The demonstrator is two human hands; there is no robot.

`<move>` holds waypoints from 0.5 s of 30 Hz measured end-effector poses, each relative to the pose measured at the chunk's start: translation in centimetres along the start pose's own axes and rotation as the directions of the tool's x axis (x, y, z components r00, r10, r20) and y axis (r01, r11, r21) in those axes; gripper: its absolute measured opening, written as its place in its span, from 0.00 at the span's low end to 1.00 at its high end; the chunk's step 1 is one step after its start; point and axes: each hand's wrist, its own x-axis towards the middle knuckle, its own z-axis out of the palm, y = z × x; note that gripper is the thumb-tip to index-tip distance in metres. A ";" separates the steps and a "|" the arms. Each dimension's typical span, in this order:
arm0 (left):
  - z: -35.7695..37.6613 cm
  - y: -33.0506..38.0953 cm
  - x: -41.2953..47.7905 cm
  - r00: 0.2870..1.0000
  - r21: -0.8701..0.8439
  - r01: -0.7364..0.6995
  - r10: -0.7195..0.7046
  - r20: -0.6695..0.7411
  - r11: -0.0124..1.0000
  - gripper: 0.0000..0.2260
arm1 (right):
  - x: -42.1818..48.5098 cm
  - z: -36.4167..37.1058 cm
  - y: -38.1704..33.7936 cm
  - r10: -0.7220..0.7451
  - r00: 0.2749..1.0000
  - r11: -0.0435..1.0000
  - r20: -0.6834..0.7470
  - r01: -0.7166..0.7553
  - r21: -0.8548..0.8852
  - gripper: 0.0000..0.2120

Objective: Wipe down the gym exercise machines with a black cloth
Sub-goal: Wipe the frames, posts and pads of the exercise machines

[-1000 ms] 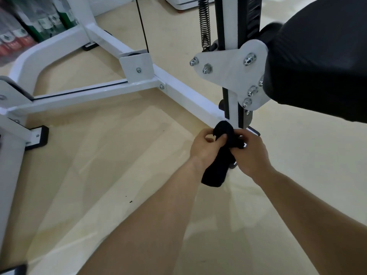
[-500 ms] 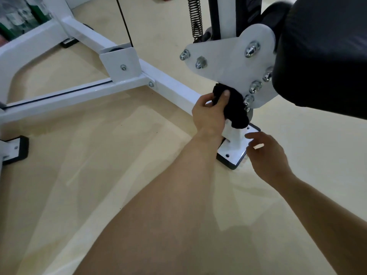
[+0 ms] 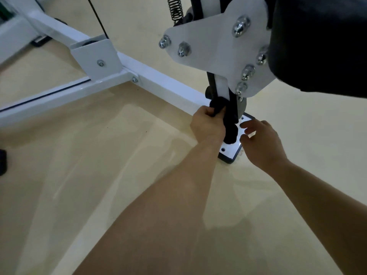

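At the foot of the white exercise machine [image 3: 59, 98], low on its upright post [image 3: 222, 89], the left hand [image 3: 208, 127] grips the black cloth [image 3: 230, 130]. Its fingers are curled round the bunched upper end and hold it against the post. The rest of the cloth hangs down, its lower end resting on or just above the white foot plate [image 3: 232, 148]; which of the two cannot be told.

The right hand [image 3: 264, 143] holds nothing. Its fingers are loosely extended and spread, just beside the hanging cloth and over the plate's right edge. Contact with the plate cannot be confirmed.

Above the hands, a white bracket plate [image 3: 214, 42] carrying several domed nuts is fixed to the post. A black padded cushion [image 3: 317, 40] sits to its right. A base rail [image 3: 168, 84] runs from the post toward upper left. A coil spring [image 3: 175, 7] hangs at the top edge. The floor [image 3: 99, 175] is pale beige.
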 end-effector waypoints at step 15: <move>2.4 -5.2 -0.4 0.985 0.290 0.134 -0.160 0.068 0.948 0.11 | -1.6 0.4 3.1 0.112 0.994 0.993 0.006 -0.112 -0.041 0.16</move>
